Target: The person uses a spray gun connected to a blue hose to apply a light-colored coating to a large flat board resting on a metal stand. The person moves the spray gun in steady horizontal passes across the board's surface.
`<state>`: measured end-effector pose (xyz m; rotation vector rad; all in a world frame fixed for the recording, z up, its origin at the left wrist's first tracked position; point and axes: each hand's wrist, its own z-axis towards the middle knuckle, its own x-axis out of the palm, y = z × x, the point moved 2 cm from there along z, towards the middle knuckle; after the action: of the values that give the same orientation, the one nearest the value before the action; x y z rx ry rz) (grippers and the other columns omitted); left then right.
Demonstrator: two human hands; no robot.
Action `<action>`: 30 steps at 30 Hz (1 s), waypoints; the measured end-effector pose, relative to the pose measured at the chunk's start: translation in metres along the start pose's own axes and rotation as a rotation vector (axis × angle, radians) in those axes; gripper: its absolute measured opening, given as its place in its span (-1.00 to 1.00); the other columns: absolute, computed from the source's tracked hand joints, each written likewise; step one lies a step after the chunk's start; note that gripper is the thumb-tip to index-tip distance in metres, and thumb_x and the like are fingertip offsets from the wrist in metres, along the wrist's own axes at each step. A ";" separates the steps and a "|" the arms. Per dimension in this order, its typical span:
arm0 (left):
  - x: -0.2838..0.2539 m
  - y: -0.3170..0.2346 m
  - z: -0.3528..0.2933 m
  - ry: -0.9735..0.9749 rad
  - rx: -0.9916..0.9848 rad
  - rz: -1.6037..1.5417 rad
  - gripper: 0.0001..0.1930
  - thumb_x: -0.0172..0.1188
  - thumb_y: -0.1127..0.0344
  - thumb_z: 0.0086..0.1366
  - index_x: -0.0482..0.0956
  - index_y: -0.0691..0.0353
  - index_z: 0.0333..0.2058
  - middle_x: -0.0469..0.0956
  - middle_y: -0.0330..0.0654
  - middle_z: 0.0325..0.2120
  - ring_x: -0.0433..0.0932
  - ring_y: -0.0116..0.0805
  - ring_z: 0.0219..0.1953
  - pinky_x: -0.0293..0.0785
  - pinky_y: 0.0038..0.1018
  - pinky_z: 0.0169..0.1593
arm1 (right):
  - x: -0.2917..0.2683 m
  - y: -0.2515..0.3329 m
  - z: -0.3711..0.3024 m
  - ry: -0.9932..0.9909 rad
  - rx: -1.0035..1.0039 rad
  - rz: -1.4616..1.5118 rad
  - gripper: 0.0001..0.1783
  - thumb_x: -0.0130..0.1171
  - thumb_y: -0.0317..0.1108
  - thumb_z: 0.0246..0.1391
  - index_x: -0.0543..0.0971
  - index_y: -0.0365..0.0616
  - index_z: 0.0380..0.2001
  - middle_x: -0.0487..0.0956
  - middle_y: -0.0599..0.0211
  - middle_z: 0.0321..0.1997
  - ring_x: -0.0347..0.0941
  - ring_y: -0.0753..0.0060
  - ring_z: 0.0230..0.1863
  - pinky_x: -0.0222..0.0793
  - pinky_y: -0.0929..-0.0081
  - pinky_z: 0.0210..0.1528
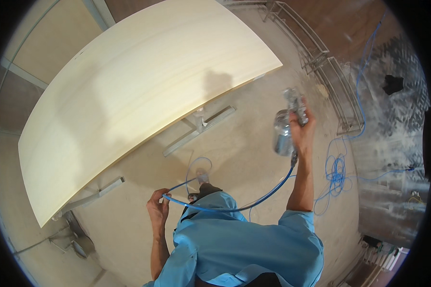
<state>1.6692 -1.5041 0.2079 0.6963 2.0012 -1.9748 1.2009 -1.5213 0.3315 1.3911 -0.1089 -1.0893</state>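
Note:
My right hand (303, 128) is closed around the handle of a metal spray gun (294, 103), held up at the right and slightly blurred. Its cup (282, 134) hangs on the left side of the gun and looks see-through. From the bottom of the gun a blue air hose (234, 209) curves down past my front and over to my left hand (157, 203), which pinches it between thumb and fingers. Ahead and to the left lies a large pale cream panel (143, 71), flat on metal stands, apart from both hands.
Metal stand legs (196, 134) stick out under the panel's near edge. Loose coils of blue hose (337, 174) lie on the floor at the right. Metal frames (342, 95) stand at the far right beside a paint-smeared dark surface (392, 129). A dim object (79, 248) sits at lower left.

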 end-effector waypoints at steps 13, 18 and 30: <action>-0.042 0.028 0.029 0.000 -0.088 0.021 -0.77 0.25 0.28 0.28 0.59 0.37 -0.24 0.63 -0.08 -0.32 0.60 -0.36 -0.32 0.54 -0.43 -0.23 | 0.029 0.025 -0.026 0.089 0.107 0.133 -0.42 0.11 -0.50 0.08 0.37 -0.30 0.22 0.51 0.48 -0.41 0.33 0.70 -0.46 0.30 0.66 -0.40; -0.100 0.060 0.006 -0.143 -0.069 -0.102 -0.80 0.21 0.37 0.26 0.59 0.39 -0.23 0.62 -0.09 -0.31 0.58 -0.38 -0.27 0.51 -0.45 -0.14 | 0.114 0.079 -0.102 0.455 0.205 0.340 -0.39 0.20 -0.53 0.01 0.40 -0.29 0.20 0.55 0.41 -0.35 0.41 0.63 -0.40 0.37 0.63 -0.33; -0.297 0.194 -0.159 -0.440 -0.287 -0.061 -0.79 0.22 0.30 0.26 0.63 0.34 -0.25 0.63 -0.06 -0.36 0.59 -0.30 -0.25 0.48 -0.41 -0.11 | 0.285 0.263 -0.291 1.061 0.100 0.738 -0.36 0.26 -0.53 -0.01 0.38 -0.31 0.20 0.60 0.27 -0.09 0.48 0.52 -0.08 0.35 0.53 0.08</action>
<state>2.0439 -1.4011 0.1931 0.1209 1.9796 -1.6386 1.6845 -1.5493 0.3236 1.6569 0.0989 0.3181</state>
